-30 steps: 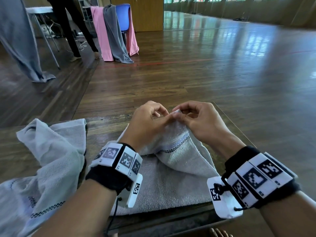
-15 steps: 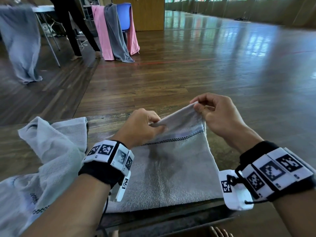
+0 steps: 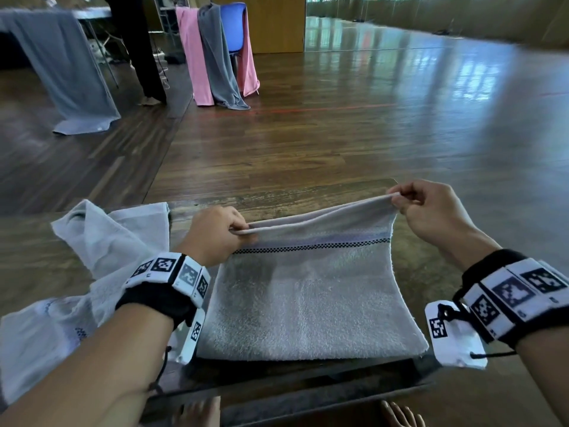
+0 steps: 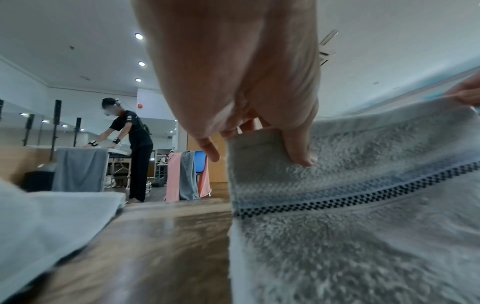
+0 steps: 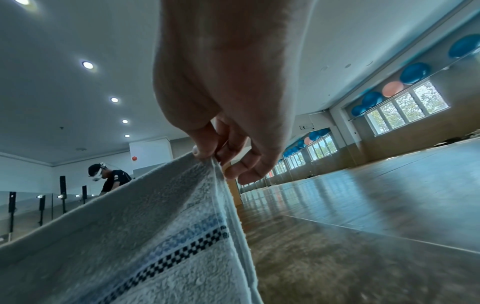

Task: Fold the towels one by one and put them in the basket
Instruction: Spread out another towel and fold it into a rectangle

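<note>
A grey towel (image 3: 308,300) with a black checked stripe lies on the wooden table (image 3: 277,201), its far edge lifted and stretched between my hands. My left hand (image 3: 237,231) pinches the far left corner; in the left wrist view the left hand (image 4: 254,144) has its thumb on the towel (image 4: 363,236). My right hand (image 3: 397,200) pinches the far right corner higher up. In the right wrist view the right hand (image 5: 210,156) holds the towel (image 5: 155,236) between thumb and forefinger. No basket is in view.
A crumpled pale towel (image 3: 92,257) lies on the table to the left. Beyond the table is open wooden floor. A blue chair (image 3: 234,29) draped with pink and grey towels stands far back, beside a person (image 4: 132,148) at another table.
My hands have moved apart from the middle of the towel's far edge to its two corners, spreading the edge out straight. The right hand has gone right and up.
</note>
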Demonstrator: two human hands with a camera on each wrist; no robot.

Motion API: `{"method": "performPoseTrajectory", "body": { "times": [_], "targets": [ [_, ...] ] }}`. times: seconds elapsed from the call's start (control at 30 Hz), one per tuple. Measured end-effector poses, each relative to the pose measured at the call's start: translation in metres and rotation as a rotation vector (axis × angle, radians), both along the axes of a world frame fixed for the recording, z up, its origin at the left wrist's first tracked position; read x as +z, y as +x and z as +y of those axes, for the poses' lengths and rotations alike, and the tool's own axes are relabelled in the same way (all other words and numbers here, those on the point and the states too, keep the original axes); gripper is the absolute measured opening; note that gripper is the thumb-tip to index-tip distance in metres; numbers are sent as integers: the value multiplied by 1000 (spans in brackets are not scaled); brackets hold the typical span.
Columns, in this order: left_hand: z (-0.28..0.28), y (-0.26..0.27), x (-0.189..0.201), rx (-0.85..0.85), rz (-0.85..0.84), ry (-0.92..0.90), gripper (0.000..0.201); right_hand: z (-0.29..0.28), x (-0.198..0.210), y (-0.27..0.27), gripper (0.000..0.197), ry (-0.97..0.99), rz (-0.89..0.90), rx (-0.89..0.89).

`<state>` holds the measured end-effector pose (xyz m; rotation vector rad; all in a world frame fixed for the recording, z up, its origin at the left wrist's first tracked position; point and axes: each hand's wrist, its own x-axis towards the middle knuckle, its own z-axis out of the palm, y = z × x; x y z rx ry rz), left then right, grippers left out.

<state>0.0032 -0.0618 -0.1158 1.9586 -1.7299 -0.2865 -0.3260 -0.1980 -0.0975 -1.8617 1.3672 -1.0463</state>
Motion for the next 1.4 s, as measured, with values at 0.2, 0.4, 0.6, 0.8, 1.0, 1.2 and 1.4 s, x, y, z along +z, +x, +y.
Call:
{"method": "performPoseTrajectory", "body": {
  "times": [0.2,0.4,0.6,0.8,1.0,1.2,1.4],
  "targets": [
    [8,9,-3,26,123,-92,12,-4,-8,3,24,69,11,-6],
    [11,10,-2,89,209,-128,19,-8,-15,6,20,132,-18,-50],
    [9,12,2,149,285,-205,14,-13,-20,12,16,175,-92,-78],
    [9,14,1,111,150,-244,13,-15,-23,13,14,194,-110,-106],
    [7,13,4,109,-25,-305,10,-12,-22,11,16,166,-110,-95],
    [7,18,10,188,70,-273,8,-10,-20,4,16,100,-71,10],
    [14,27,14,113,23,-103,6,-9,-18,-9,20,58,35,71]
  ]
}}
